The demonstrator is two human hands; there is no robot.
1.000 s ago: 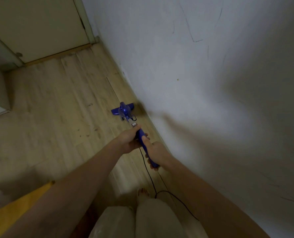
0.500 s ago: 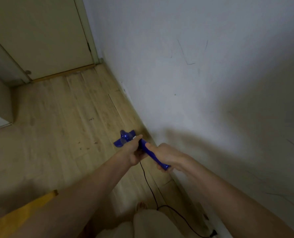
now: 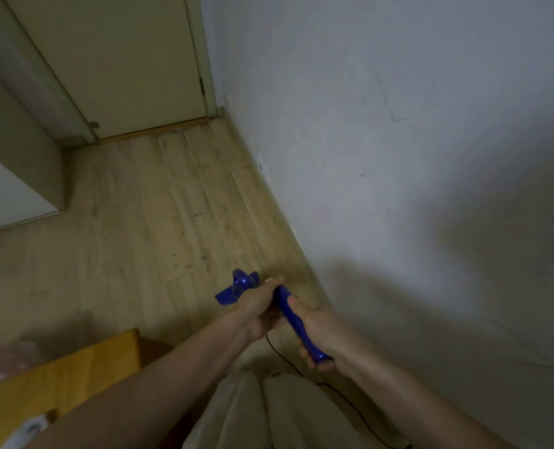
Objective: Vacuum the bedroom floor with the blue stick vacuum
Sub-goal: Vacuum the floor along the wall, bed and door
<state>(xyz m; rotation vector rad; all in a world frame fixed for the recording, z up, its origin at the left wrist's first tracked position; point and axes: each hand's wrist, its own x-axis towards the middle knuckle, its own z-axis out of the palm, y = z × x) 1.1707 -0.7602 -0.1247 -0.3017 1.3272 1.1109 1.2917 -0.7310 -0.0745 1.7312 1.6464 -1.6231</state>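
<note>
Pale wood-plank flooring (image 3: 146, 222) runs from a closed cream door (image 3: 123, 59) at twelve o'clock down toward the person, with a white cabinet side (image 3: 10, 176) at nine o'clock and an orange-topped piece of furniture (image 3: 58, 367) at seven o'clock. Small dark specks (image 3: 185, 262) lie on the boards near the centre, just ahead of the blue stick vacuum (image 3: 288, 314). Its floor head (image 3: 235, 288) sits on the planks at about six o'clock, close in front of the person's legs and near the skirting. The left hand (image 3: 259, 307) is wrapped around the upper shaft just behind the head, and the right hand (image 3: 317, 332) clasps the handle end lower down, both firmly grasping the tool. A thin black cord (image 3: 285, 358) trails back beneath the hands between the trouser legs. At three o'clock the grey-white wall (image 3: 398, 157) meets the floor along a slanting edge. To sweep well from here, the head should probably stay flat on the boards and travel in slow strokes toward the specks, then along the wall edge, with the cord kept behind the feet so it does not snag.
</note>
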